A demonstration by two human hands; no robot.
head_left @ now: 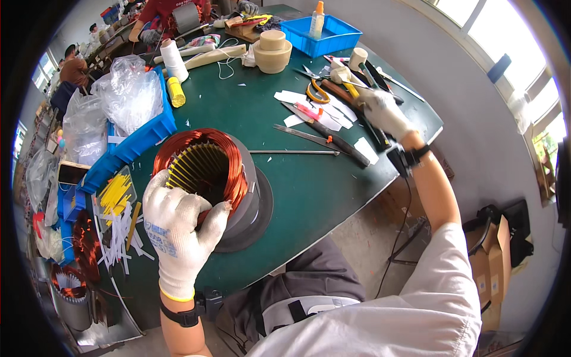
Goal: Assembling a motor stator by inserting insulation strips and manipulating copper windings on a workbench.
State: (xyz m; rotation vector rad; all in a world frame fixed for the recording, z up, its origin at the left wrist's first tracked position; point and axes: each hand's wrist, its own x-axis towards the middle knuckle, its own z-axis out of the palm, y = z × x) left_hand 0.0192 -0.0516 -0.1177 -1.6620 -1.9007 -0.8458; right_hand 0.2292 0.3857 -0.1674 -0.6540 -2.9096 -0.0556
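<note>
I see my white-gloved left hand [178,229] with its fingers [156,189] clenched over the near rim of the round copper-wound motor stator [208,172], which stands on a dark disc on the green tabletop [297,184]. My white-gloved right hand [383,113] rests far off among long dark-handled tools [357,116]; I cannot tell whether those fingers grasp one.
</note>
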